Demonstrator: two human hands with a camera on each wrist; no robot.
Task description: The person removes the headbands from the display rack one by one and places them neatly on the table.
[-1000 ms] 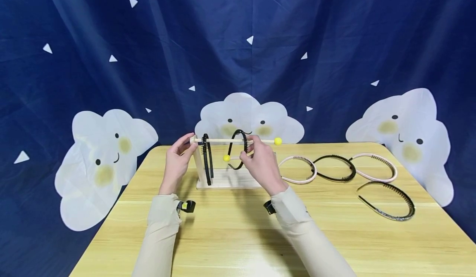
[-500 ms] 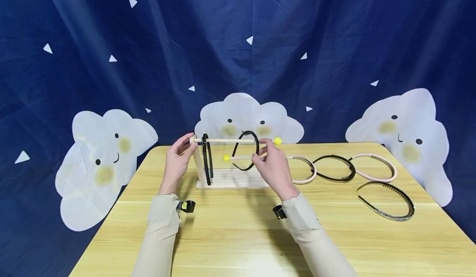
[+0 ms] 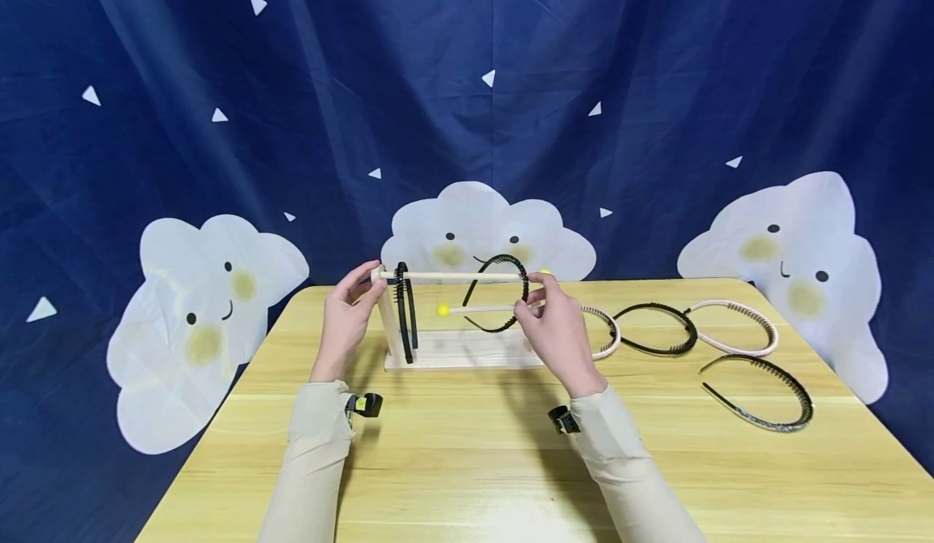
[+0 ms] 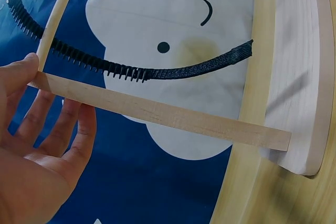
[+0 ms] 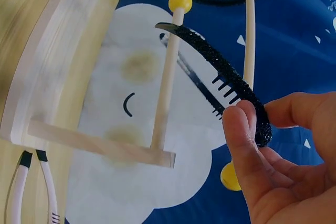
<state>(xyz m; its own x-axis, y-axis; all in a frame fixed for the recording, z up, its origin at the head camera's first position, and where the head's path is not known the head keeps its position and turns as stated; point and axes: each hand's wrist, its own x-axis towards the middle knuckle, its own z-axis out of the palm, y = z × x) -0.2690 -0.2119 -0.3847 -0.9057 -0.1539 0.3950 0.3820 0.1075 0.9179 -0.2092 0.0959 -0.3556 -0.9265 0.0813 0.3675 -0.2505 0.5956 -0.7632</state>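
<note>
A pale wooden headband rack (image 3: 467,353) stands on the table, with two rods tipped by yellow balls. My left hand (image 3: 347,316) pinches the top of its left post (image 4: 157,110), between thumb and fingers. Beside that post a black toothed headband (image 3: 405,324) hangs on the upper rod (image 3: 452,275). My right hand (image 3: 558,332) pinches another black headband (image 5: 226,69) by its curved middle, near the upper rod's ball end (image 5: 231,177). Its two tips point left, close to the lower rod (image 5: 167,82); I cannot tell whether either rod runs through it.
Right of the rack lie a pink headband (image 3: 611,340), a black one (image 3: 686,340) and a second pink one (image 3: 769,336). Nearer the front is a black headband with a patterned section (image 3: 773,426). A blue cloud-print curtain (image 3: 467,81) hangs behind the table.
My right hand has moved to the right along the rods, taking the black headband with it toward the upper rod's ball end. My left hand has stayed on the post.
</note>
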